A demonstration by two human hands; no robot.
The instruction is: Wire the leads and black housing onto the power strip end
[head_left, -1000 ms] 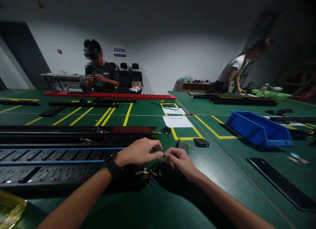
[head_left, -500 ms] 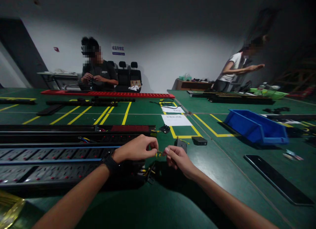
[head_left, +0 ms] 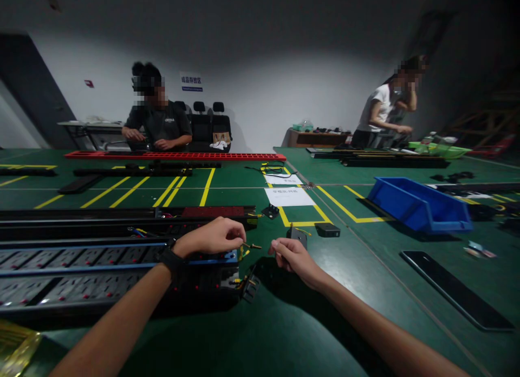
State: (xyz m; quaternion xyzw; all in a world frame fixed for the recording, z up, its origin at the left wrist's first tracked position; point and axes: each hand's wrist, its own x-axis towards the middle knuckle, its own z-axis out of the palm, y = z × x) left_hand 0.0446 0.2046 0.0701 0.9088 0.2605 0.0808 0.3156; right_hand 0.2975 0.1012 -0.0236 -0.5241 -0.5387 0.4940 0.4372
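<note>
My left hand (head_left: pixel 215 237) is closed in a pinch over the end of a long black socket strip (head_left: pixel 97 253) with blue edging. A thin wire with a brass-coloured tip (head_left: pixel 255 247) sticks out from its fingertips to the right. My right hand (head_left: pixel 296 258) is a short way to the right, thumb and fingers pressed together; whatever they hold, if anything, is hidden. Yellow wire ends (head_left: pixel 244 253) show below the left fingertips. A second socket strip (head_left: pixel 93 285) lies nearer me, with a loose black end piece (head_left: pixel 251 287) and wires at its end.
Behind my right hand stand a dark block (head_left: pixel 296 234) and a flat black box (head_left: pixel 327 230). To the right are a blue bin (head_left: pixel 418 206) and a phone (head_left: pixel 455 287). A red rail (head_left: pixel 174 156) lies across the table; two people are at work beyond.
My left hand has drawn left, away from my right hand, which stays nearly in place. The brass-coloured tip now shows in the widened gap. The people across have moved their arms.
</note>
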